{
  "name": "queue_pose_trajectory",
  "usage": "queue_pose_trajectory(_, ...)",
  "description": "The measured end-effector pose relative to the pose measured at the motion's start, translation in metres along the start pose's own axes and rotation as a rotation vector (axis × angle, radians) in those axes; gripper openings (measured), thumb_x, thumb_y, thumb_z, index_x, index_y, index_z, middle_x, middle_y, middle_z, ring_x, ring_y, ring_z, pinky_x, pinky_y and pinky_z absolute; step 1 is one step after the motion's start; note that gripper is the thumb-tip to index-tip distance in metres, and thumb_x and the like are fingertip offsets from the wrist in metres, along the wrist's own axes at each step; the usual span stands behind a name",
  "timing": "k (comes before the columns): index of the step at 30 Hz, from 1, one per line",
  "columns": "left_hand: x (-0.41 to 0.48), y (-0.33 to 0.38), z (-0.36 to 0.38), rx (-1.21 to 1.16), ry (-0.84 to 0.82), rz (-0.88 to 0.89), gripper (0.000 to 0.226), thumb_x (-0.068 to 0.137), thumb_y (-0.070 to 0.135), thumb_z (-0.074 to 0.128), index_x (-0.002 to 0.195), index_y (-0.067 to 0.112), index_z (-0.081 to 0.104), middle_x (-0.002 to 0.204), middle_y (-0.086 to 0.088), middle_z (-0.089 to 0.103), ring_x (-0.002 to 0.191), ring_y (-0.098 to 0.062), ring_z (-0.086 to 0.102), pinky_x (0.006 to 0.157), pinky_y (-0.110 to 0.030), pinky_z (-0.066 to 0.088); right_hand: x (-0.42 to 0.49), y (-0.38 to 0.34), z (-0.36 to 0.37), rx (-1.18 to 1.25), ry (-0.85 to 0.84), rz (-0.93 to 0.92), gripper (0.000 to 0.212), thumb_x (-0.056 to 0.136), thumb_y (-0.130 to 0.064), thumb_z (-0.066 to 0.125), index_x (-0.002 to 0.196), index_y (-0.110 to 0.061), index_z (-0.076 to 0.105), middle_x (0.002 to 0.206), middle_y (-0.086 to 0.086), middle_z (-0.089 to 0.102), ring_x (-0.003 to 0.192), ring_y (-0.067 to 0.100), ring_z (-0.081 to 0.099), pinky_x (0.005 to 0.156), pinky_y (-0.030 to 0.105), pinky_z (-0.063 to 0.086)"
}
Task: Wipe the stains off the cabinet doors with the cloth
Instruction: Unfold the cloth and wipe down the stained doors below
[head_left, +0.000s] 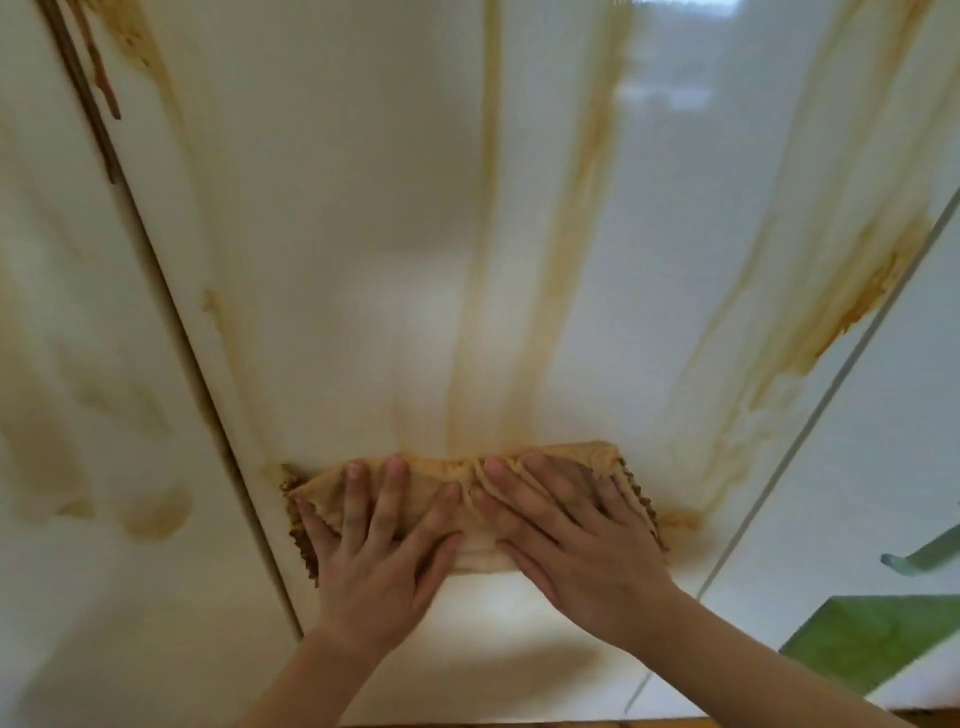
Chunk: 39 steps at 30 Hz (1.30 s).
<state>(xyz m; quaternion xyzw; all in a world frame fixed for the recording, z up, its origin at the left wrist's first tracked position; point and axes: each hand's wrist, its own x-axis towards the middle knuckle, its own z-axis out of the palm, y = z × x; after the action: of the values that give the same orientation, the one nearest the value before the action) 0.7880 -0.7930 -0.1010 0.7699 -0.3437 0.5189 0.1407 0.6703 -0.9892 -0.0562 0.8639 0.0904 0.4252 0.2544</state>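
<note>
A folded cloth (592, 460), soaked brown-yellow, lies flat against the glossy white middle cabinet door (363, 234). My left hand (379, 545) presses its left half with spread, straight fingers. My right hand (566, 530) presses its right half the same way, beside the left hand. Brown streaks (488, 260) run down the door to the cloth's top edge. A thicker smear (862, 291) marks the door's right edge.
The left cabinet door (78, 389) carries faint brown blotches, and a dark drip (104, 78) runs along the seam at the top left. At the right are another white door (883, 467), a green handle (924, 556) and a green patch (872, 639).
</note>
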Motion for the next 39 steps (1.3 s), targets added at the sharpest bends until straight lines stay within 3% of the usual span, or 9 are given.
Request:
queue_pose_trajectory(9,0.011,0.063,0.007,0.004,-0.009,0.212,0.069,0.095,0.062,0.052,0.156,0.04,0.03,0.171,-0.002,0.011,0.157,-0.026,0.011,0.119,-0.066,0.01,-0.077,0.041,0.014,0.026,0.091,0.186,0.076,0.097,-0.057,0.052,0.162,-0.034,0.02,0.172,-0.01,0.01,0.158,0.013,0.012,0.126,0.035,0.011)
queue_pose_trajectory(14,0.055,0.072,0.0,0.032,0.039,0.314,0.072,0.091,0.064,0.059,0.154,0.039,0.036,0.169,-0.001,0.019,0.157,-0.022,0.016,0.121,-0.062,0.01,-0.069,0.064,0.012,-0.03,0.169,0.331,0.07,0.093,-0.062,0.049,0.155,-0.035,0.031,0.172,-0.007,0.008,0.159,0.017,0.01,0.127,0.04,0.008)
queue_pose_trajectory(20,0.163,0.05,-0.041,0.073,0.093,0.366,0.072,0.091,0.067,0.056,0.154,0.036,0.039,0.168,0.0,0.022,0.157,-0.021,0.016,0.121,-0.062,0.01,0.002,0.119,-0.033,-0.065,0.222,0.341,0.078,0.093,-0.063,0.048,0.161,-0.031,0.025,0.173,-0.003,0.008,0.159,0.024,0.01,0.127,0.047,0.008)
queue_pose_trajectory(26,0.295,0.039,-0.098,0.048,0.08,0.395,0.073,0.092,0.065,0.049,0.157,0.037,0.031,0.169,-0.002,0.018,0.156,-0.024,0.017,0.122,-0.062,0.004,0.094,0.189,-0.101,-0.056,0.249,0.366,0.07,0.098,-0.058,0.043,0.159,-0.027,0.029,0.171,0.003,0.014,0.159,0.029,0.013,0.126,0.052,0.011)
queue_pose_trajectory(30,0.376,0.027,-0.135,0.046,0.073,0.388,0.076,0.091,0.066,0.047,0.159,0.039,0.025,0.171,0.0,0.01,0.158,-0.024,0.008,0.124,-0.06,0.0,0.155,0.228,-0.143,-0.054,0.291,0.412,0.068,0.099,-0.052,0.043,0.158,-0.022,0.033,0.17,0.008,0.02,0.159,0.03,0.013,0.127,0.052,0.01)
queue_pose_trajectory(35,0.476,0.013,-0.181,0.105,0.133,0.367,0.076,0.093,0.069,0.035,0.16,0.041,0.016,0.171,0.0,0.002,0.158,-0.023,-0.001,0.123,-0.061,0.004,0.236,0.275,-0.198,-0.031,0.317,0.512,0.069,0.102,-0.053,0.033,0.164,-0.027,0.018,0.173,-0.002,0.005,0.16,0.021,0.0,0.129,0.048,0.004)
queue_pose_trajectory(39,0.546,0.005,-0.21,0.125,0.155,0.33,0.076,0.093,0.074,0.021,0.16,0.045,0.0,0.171,0.001,-0.013,0.157,-0.02,-0.015,0.123,-0.06,-0.003,0.29,0.316,-0.234,-0.011,0.321,0.532,0.07,0.102,-0.057,0.027,0.164,-0.033,0.007,0.173,-0.008,-0.007,0.159,0.016,-0.012,0.129,0.046,-0.002)
